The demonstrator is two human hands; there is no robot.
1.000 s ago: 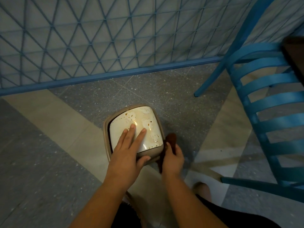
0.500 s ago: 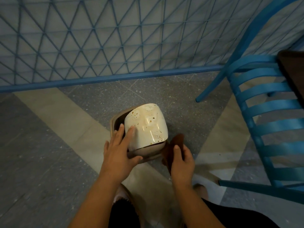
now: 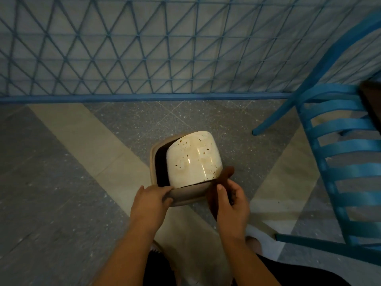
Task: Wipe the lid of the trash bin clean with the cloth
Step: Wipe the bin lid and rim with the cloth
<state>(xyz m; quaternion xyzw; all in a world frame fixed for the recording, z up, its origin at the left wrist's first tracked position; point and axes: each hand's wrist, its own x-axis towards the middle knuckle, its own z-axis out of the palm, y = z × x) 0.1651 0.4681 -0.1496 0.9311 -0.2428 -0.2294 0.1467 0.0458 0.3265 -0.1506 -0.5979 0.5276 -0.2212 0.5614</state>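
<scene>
- Just above the two hands, on the floor [image 3: 61, 182], stands the trash bin [image 3: 185, 196]; its white lid [image 3: 193, 159] is tilted, so a dark gap shows on the side over the left hand.
- The left hand [image 3: 151, 200] grips the near rim of the bin, with the fingers curled over the edge and the thumb below.
- The right hand [image 3: 231, 200] pinches the dark cloth [image 3: 225, 175] between thumb and fingers; the cloth touches the near corner of the lid, directly above this hand.
- The brown spots cover almost the whole lid, so I judge that the wiping has hardly begun.
- Risk: the lid looks like a swinging one. If the cloth presses on one side, the lid may turn away, and the cloth will slide without cleaning.
- Risk: a hard push may tip or move the light bin, because only the left hand holds it.
- Risk: the cloth may slip into the gap and fall inside.
- Risk: the blue chair [image 3: 340, 162], to the right of the right hand, could block the elbow.
</scene>
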